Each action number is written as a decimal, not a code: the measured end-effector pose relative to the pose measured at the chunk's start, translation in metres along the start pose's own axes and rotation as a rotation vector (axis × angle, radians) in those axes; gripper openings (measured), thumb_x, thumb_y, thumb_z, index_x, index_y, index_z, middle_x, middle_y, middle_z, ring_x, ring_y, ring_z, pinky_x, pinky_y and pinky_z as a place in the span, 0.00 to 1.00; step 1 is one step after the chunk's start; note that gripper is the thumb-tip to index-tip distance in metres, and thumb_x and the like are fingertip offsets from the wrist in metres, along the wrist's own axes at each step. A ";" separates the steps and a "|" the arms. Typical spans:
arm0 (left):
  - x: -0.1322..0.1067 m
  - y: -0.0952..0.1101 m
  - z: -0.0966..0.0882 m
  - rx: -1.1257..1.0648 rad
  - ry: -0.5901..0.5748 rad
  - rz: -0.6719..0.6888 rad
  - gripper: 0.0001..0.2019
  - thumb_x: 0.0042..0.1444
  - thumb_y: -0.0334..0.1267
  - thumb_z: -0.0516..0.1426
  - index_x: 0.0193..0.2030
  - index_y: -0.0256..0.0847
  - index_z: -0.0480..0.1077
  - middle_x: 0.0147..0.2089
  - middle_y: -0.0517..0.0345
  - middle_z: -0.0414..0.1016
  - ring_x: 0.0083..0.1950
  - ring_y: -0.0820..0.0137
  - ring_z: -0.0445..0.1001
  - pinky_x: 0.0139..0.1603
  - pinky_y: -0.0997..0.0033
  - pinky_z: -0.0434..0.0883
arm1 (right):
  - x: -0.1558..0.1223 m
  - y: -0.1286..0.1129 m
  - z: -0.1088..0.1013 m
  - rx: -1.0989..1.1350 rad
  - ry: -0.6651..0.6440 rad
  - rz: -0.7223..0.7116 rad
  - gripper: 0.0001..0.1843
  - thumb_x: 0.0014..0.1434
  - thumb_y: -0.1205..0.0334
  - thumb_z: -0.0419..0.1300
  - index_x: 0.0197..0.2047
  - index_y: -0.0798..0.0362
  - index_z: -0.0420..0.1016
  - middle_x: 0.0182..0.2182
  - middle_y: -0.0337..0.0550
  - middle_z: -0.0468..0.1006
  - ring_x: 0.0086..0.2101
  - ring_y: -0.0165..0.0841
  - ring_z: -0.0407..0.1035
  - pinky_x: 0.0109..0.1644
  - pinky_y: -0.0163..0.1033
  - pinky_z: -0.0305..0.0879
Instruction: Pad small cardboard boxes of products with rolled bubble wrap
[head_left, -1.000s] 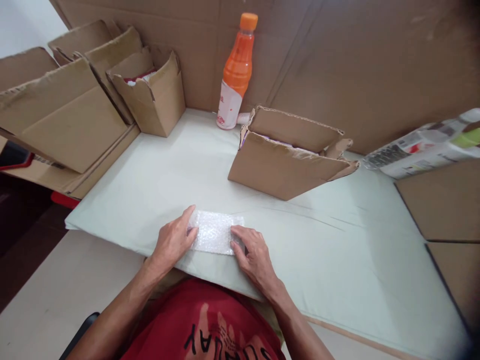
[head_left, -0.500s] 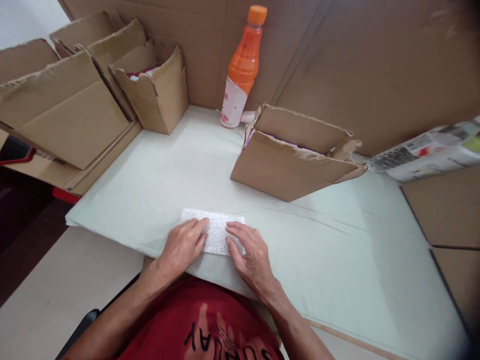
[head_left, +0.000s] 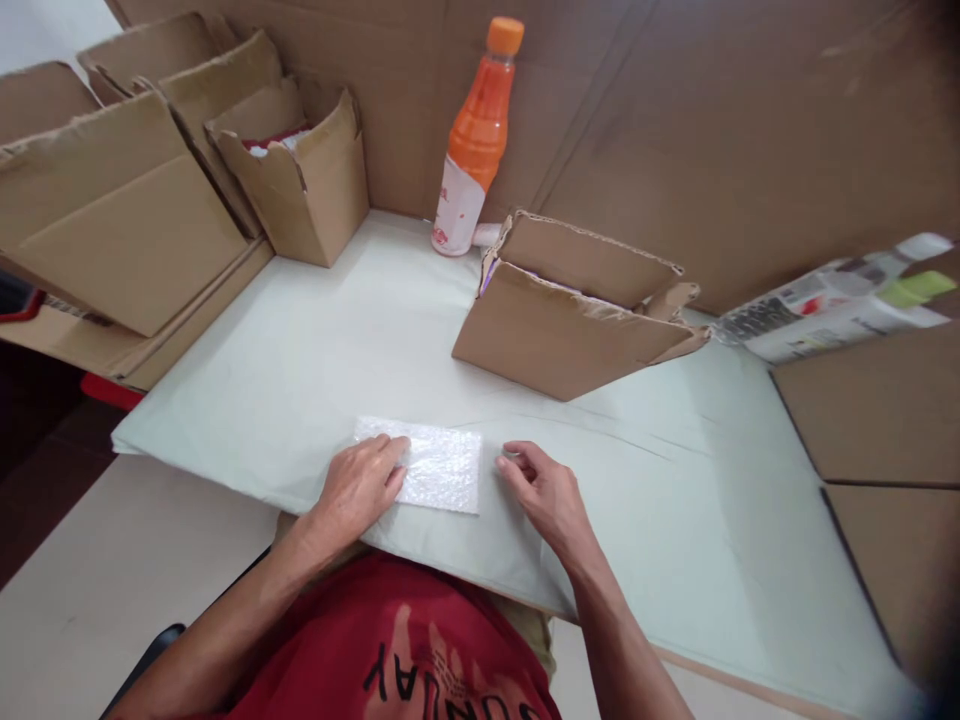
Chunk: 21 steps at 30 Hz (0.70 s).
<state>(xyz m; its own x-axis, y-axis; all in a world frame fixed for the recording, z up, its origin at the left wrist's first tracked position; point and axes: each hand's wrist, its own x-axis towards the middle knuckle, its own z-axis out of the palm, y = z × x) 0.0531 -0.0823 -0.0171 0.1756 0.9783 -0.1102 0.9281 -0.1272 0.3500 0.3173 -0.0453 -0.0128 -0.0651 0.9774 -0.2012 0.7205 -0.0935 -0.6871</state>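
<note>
A flat rectangle of bubble wrap [head_left: 442,470] lies on the pale cloth-covered table near its front edge. My left hand [head_left: 367,475] rests on the left part of it, fingers laid over the surface and not wrapped round it. To the right of the wrap, a short gap away, hovers my right hand [head_left: 544,490]. Its fingers are loosely curled, with a small space between thumb and forefinger and nothing visible in them. Whether anything is inside the bubble wrap I cannot tell.
An open cardboard box [head_left: 577,330] stands beyond my right hand. Behind it is an orange bottle [head_left: 480,130] against the cardboard wall. Several cardboard boxes [head_left: 315,190] line the left side. At the right are bottles [head_left: 832,310] and cardboard panels [head_left: 870,410].
My right hand has come off the bubble wrap and moved right, uncovering its right end. My left hand stays on the wrap. The view has shifted slightly.
</note>
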 end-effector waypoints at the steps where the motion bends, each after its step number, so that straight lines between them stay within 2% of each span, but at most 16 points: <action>1: 0.000 -0.001 0.002 -0.006 0.021 0.004 0.15 0.60 0.30 0.55 0.53 0.42 0.73 0.39 0.54 0.78 0.42 0.62 0.78 0.41 0.66 0.71 | 0.000 -0.005 0.003 -0.102 -0.011 -0.001 0.15 0.59 0.49 0.59 0.41 0.50 0.77 0.27 0.39 0.78 0.28 0.36 0.71 0.35 0.40 0.62; 4: -0.003 -0.003 0.008 -0.059 0.115 0.051 0.14 0.60 0.29 0.54 0.51 0.41 0.74 0.36 0.55 0.77 0.39 0.63 0.77 0.39 0.66 0.71 | 0.006 -0.021 0.020 -0.230 -0.015 -0.064 0.09 0.57 0.52 0.61 0.34 0.49 0.74 0.25 0.38 0.77 0.28 0.35 0.70 0.34 0.39 0.59; 7: -0.010 -0.010 0.012 -0.253 0.282 0.093 0.13 0.62 0.31 0.53 0.52 0.41 0.73 0.37 0.56 0.76 0.37 0.67 0.76 0.39 0.68 0.72 | 0.009 -0.029 0.031 -0.094 0.037 -0.219 0.05 0.56 0.58 0.59 0.32 0.49 0.71 0.32 0.41 0.80 0.32 0.34 0.72 0.37 0.38 0.63; 10: -0.018 -0.022 0.012 -0.428 0.501 -0.012 0.15 0.63 0.35 0.54 0.56 0.40 0.70 0.44 0.52 0.76 0.42 0.67 0.77 0.44 0.68 0.74 | 0.004 -0.026 0.031 0.161 0.112 -0.308 0.06 0.59 0.58 0.58 0.32 0.49 0.69 0.41 0.45 0.82 0.35 0.34 0.74 0.41 0.38 0.68; 12: -0.022 -0.030 0.012 -0.491 0.564 -0.140 0.21 0.61 0.39 0.57 0.60 0.39 0.67 0.49 0.49 0.76 0.50 0.63 0.76 0.49 0.63 0.74 | -0.001 -0.020 0.028 0.276 0.148 -0.313 0.07 0.61 0.57 0.59 0.34 0.49 0.69 0.40 0.44 0.82 0.36 0.34 0.75 0.42 0.38 0.70; 14: -0.021 -0.033 0.011 -0.568 0.530 -0.232 0.28 0.58 0.42 0.58 0.64 0.39 0.63 0.54 0.45 0.75 0.53 0.60 0.76 0.51 0.60 0.74 | -0.006 -0.015 0.027 0.345 0.181 -0.321 0.06 0.61 0.57 0.61 0.35 0.49 0.70 0.37 0.43 0.82 0.38 0.35 0.76 0.44 0.39 0.71; 17: -0.015 -0.030 0.009 -0.658 0.398 -0.289 0.35 0.55 0.44 0.59 0.69 0.38 0.57 0.57 0.44 0.75 0.49 0.62 0.76 0.45 0.62 0.74 | -0.011 -0.009 0.029 0.440 0.241 -0.335 0.05 0.60 0.59 0.62 0.36 0.48 0.70 0.38 0.44 0.82 0.41 0.36 0.77 0.47 0.41 0.72; 19: -0.009 -0.024 0.005 -0.664 0.306 -0.313 0.39 0.53 0.44 0.60 0.70 0.37 0.55 0.54 0.45 0.76 0.45 0.64 0.76 0.44 0.63 0.73 | -0.013 -0.006 0.029 0.502 0.267 -0.338 0.05 0.61 0.58 0.63 0.37 0.48 0.70 0.38 0.44 0.82 0.41 0.36 0.78 0.49 0.43 0.73; 21: -0.004 -0.019 0.002 -0.667 0.238 -0.321 0.40 0.52 0.43 0.60 0.71 0.34 0.55 0.46 0.50 0.77 0.41 0.66 0.75 0.44 0.63 0.72 | -0.014 -0.004 0.028 0.546 0.280 -0.338 0.06 0.61 0.56 0.63 0.37 0.48 0.70 0.38 0.46 0.82 0.42 0.37 0.78 0.49 0.44 0.73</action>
<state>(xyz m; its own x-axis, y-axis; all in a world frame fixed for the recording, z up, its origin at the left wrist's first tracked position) 0.0354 -0.0841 -0.0248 -0.2134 0.9690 -0.1245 0.5144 0.2198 0.8289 0.2959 -0.0642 -0.0269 0.0087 0.9749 0.2224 0.2376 0.2141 -0.9475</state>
